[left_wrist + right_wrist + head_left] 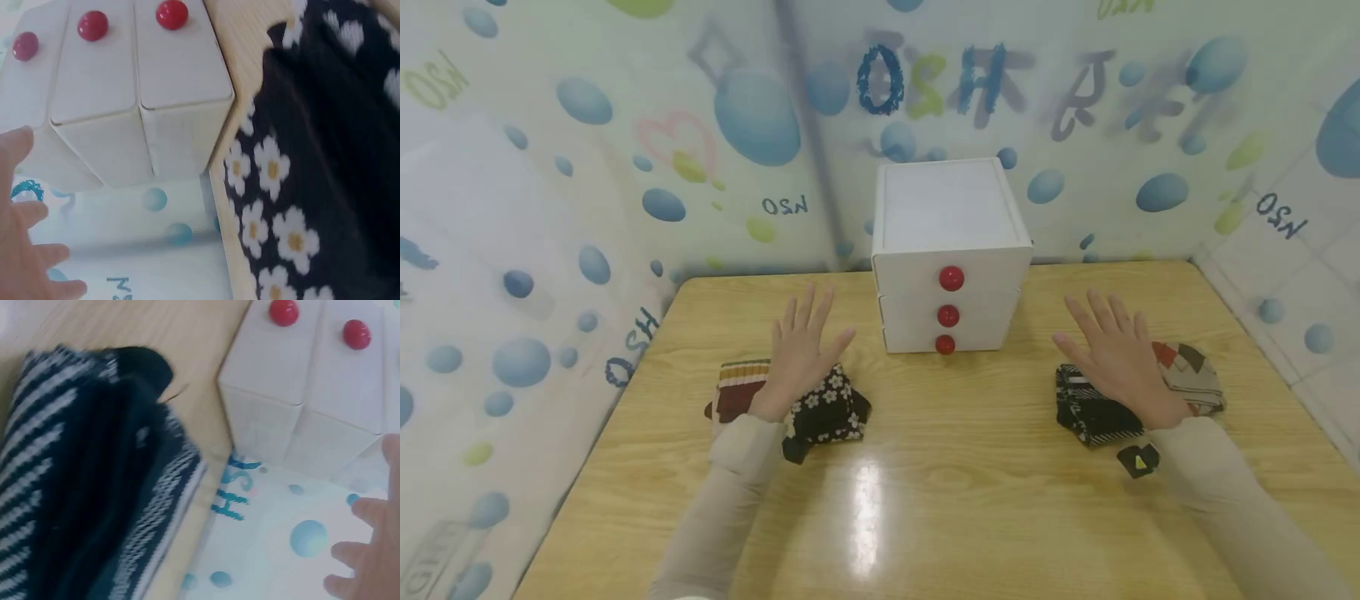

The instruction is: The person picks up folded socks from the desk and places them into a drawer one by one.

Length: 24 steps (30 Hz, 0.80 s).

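My left hand (799, 358) is spread with straight fingers above two folded socks and holds nothing. Beneath it lie a black sock with white flowers (831, 408) and a maroon sock with a striped cuff (739, 390). Over on the right, my right hand (1116, 358) is also spread and free of any object. Below it are a black-and-white patterned sock (1097, 412) and a beige sock with red and brown diamonds (1195, 379). The flowered sock (275, 206) looms close in the left wrist view, the black-and-white one (94, 469) in the right.
A white box of three drawers (951, 250) with round red knobs stands at the table's back middle, its drawers closed. The wooden table (955, 492) meets a bubble-printed wall covering (760, 208) behind. A small dark piece with a yellow mark (1138, 461) lies by the right sleeve.
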Motion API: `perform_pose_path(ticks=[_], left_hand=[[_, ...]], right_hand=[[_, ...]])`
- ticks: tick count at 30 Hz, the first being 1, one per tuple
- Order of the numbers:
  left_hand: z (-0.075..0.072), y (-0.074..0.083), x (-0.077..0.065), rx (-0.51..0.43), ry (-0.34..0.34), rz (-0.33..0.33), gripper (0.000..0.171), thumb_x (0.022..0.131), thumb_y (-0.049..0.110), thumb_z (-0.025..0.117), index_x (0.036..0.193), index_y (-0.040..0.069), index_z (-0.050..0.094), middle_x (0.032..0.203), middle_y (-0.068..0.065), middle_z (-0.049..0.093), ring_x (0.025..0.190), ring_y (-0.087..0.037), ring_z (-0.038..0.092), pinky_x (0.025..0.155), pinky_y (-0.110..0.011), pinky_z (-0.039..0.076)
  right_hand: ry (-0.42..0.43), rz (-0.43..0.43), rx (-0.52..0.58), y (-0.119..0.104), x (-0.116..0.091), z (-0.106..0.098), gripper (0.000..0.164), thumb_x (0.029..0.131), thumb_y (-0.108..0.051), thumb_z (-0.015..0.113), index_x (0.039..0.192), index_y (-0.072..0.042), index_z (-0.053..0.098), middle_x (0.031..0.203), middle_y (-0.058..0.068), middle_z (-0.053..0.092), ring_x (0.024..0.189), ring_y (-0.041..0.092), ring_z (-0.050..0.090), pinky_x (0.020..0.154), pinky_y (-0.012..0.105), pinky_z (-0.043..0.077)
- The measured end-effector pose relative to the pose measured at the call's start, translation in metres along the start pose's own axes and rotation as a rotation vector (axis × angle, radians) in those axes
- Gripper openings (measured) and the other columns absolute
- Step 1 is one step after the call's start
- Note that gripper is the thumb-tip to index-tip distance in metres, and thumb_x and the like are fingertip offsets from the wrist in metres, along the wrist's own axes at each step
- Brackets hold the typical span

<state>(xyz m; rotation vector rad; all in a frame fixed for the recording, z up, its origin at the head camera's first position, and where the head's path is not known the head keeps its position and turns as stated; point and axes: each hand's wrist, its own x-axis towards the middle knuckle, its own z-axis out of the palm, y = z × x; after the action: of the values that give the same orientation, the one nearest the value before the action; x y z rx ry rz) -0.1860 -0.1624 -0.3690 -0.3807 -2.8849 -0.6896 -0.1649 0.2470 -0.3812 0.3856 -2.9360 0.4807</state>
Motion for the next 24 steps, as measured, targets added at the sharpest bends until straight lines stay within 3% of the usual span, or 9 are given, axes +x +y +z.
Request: perform_pose_path(ticks=[11, 18, 24], left_hand=[[-0.002, 0.019, -0.005, -0.107, 0.211, 0.166, 0.064, 0.089, 0.039, 0.048, 0.141, 0.014, 0.021, 0.145, -0.010, 0.016, 0.131, -0.031, 0.013, 0.103, -0.052, 0.011], [-0.005, 0.033, -0.008, -0.127, 0.273, 0.262, 0.062, 0.087, 0.037, 0.052, 0.139, 0.013, 0.029, 0.142, -0.011, 0.026, 0.128, -0.031, 0.023, 0.102, -0.050, 0.018], [-0.005, 0.045, -0.013, -0.105, 0.286, 0.335, 0.062, 0.084, 0.038, 0.054, 0.136, 0.012, 0.034, 0.140, -0.012, 0.030, 0.128, -0.029, 0.024, 0.101, -0.050, 0.020]], right_hand=[[0.074, -0.071, 0.043, -0.021, 0.005, -0.028, 0.062, 0.092, -0.042, 0.039, 0.140, -0.007, 0.022, 0.142, 0.025, 0.013, 0.128, 0.044, 0.007, 0.097, 0.063, 0.008], [0.109, -0.146, 0.115, -0.036, 0.013, -0.045, 0.069, 0.088, -0.041, 0.050, 0.140, -0.007, 0.021, 0.144, 0.019, 0.013, 0.130, 0.038, 0.012, 0.103, 0.052, 0.012], [0.077, -0.125, 0.142, -0.053, 0.026, -0.061, 0.072, 0.086, -0.041, 0.054, 0.142, -0.012, 0.018, 0.145, 0.018, 0.013, 0.128, 0.039, 0.015, 0.095, 0.062, 0.019]])
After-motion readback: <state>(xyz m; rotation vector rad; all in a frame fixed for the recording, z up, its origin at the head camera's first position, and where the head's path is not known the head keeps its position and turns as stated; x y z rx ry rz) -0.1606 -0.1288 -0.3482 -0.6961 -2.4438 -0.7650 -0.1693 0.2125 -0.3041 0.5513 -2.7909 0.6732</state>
